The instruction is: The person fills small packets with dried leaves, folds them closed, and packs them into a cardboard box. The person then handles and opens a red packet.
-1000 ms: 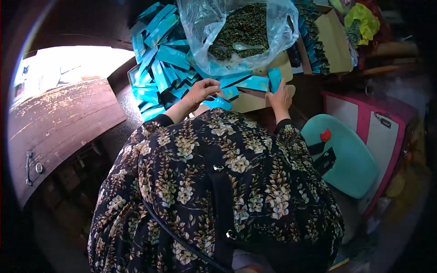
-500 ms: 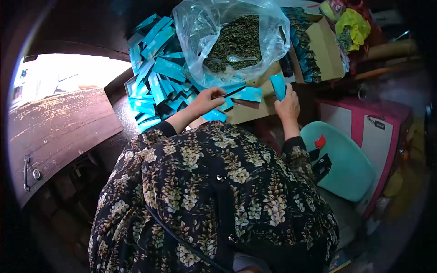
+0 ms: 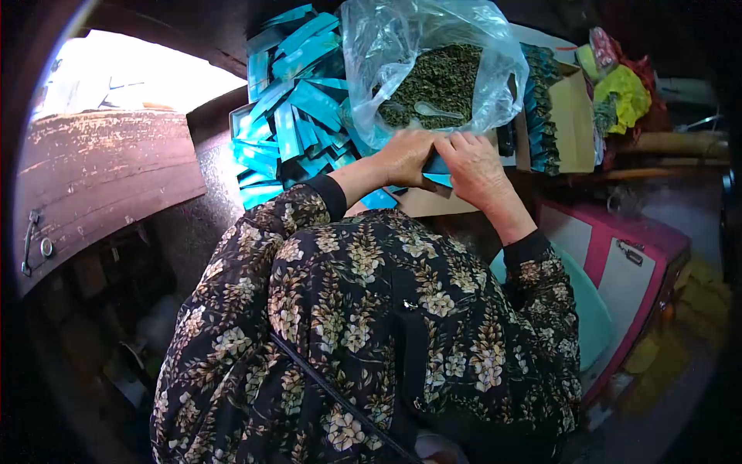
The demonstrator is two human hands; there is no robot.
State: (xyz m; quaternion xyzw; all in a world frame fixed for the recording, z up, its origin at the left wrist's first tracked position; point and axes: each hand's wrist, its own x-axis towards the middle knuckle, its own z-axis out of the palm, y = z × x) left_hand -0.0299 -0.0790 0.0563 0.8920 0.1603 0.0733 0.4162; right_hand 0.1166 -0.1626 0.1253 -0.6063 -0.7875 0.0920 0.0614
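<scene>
My left hand (image 3: 403, 158) and my right hand (image 3: 475, 168) meet just below the clear plastic bag. Between them shows part of a blue packet (image 3: 437, 165), with the fingers of both hands closed at it; its top edge is hidden by the fingers. The open bag (image 3: 359, 93) holds dark green dried leaves (image 3: 444, 77), on which a clear spoon (image 3: 438, 110) lies. Left of the bag is a heap of blue packets (image 3: 287, 130). More blue packets lie partly hidden under my hands, on a cardboard surface (image 3: 433, 203).
To the right of the bag, a cardboard box (image 3: 570, 120) holds a row of upright packets (image 3: 541, 116). Beyond it is a yellow plastic bag (image 3: 622, 97). A green chair (image 3: 591, 309) and a pink-and-white cabinet (image 3: 622, 278) stand at the right; a worn wooden panel (image 3: 112, 178) is at the left.
My left hand has moved right and up to meet my right hand at the blue packet. The hands were apart before, with the packet upright in my right hand. The view has shifted.
</scene>
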